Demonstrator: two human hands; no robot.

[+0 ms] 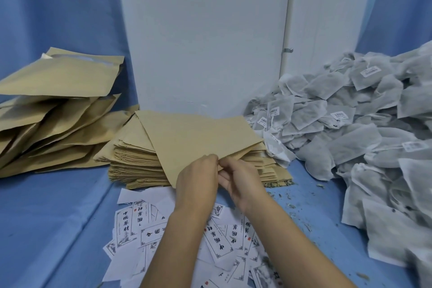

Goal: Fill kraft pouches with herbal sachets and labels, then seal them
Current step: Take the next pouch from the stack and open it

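Head view, pouch-opening step. One kraft pouch (198,138) lies tilted across the top of the stack of flat pouches (138,161) at the centre of the frame, its near corner drawn toward the person. The left hand (197,177) and the right hand (240,182) meet at that corner. The fingers of both are curled in narrow pinches on the pouch's edge, the thumbs hidden behind the knuckles. The paired pinch on a single edge suggests that the two walls of the mouth are being parted, so that filling can begin. Whether the mouth has opened at all cannot be told from this angle.

The supplies are laid out around the working spot, probably to keep each reach short. The sachets (350,124), grey mesh bags with small tags, are heaped along the right side of the frame. The labels (140,224), white slips with black characters, are scattered at lower centre beneath the forearms. A loose pile of bulkier pouches (53,110) occupies the left side, well apart from the flat stack; these are judged to be finished units set aside. Herb crumbs (301,196) dot the blue cloth (46,217) near the sachet heap. A white panel (205,30) stands at upper centre behind the stack.
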